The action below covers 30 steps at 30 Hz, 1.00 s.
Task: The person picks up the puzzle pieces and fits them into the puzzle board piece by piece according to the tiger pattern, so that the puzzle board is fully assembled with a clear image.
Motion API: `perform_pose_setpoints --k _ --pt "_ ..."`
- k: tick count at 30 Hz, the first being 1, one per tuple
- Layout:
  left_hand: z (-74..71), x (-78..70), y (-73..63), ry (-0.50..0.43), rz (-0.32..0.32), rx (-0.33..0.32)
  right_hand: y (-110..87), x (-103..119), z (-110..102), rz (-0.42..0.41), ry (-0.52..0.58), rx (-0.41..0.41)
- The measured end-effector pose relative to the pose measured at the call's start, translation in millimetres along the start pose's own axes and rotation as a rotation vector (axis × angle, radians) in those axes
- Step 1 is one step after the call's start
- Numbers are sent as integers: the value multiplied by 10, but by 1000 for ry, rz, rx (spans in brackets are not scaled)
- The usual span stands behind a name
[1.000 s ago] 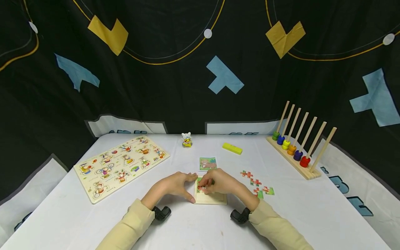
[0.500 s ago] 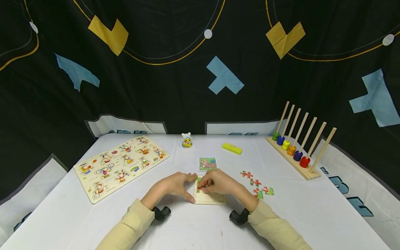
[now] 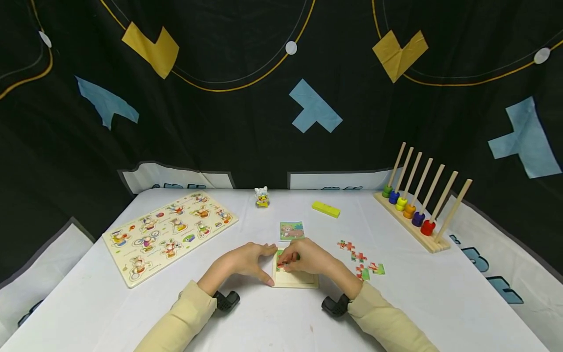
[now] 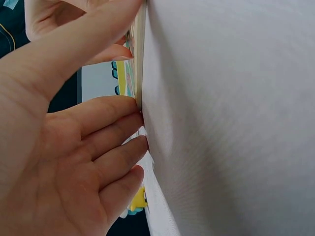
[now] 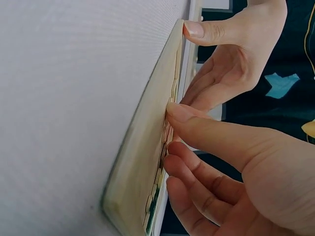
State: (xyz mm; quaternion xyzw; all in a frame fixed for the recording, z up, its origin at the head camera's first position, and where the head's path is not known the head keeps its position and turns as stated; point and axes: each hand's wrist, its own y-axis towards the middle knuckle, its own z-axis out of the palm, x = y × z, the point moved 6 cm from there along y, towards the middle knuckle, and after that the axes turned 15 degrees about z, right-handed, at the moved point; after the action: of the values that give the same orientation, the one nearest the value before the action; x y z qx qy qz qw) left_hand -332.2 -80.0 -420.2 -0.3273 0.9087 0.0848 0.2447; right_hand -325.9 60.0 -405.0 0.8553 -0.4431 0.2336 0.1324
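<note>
Probably fitting puzzle pieces [image 3: 279, 254]: right hand [image 3: 305, 254] touching, can't tell if clamped; left hand [image 3: 249, 259], grip apart, braces tray [image 3: 296, 279]; next likely needs pressing.

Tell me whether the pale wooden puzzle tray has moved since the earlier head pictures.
No: the pale wooden puzzle tray shows no visible shift in any direction, judged against the rectangular green-and-pink picture card beyond it.
</note>
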Motion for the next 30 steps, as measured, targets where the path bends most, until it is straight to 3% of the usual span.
perform_pose_setpoints --k 9,15,30 --pt "-2 -14 -15 -5 11 -3 -3 -22 -6 -2 18 53" --pt "0 -10 -3 1 11 -1 -42 -116 -132 0 22 92" --pt "2 -21 -10 -8 0 -15 -253 -665 -689 187 2 97"
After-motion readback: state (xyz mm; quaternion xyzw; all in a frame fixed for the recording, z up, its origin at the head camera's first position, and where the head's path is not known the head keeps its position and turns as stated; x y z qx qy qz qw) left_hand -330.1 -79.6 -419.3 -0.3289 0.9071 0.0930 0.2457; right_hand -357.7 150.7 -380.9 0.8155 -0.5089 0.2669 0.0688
